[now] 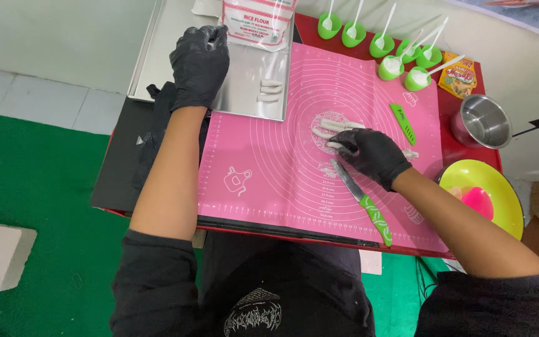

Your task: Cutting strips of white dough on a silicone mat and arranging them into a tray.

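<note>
Dough strips (335, 128) lie crosswise on the pink mat (263, 162) right under the right hand (372, 156), whose fingers press flat on them, while the left hand (199, 59) rests loosely curled, well apart on the metal tray (251, 93).

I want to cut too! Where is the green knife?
In the head view, the green-handled knife lies on the pink mat, right of centre, its blade tip just under the right hand and its handle pointing toward the near edge by the yellow bowl.
</note>
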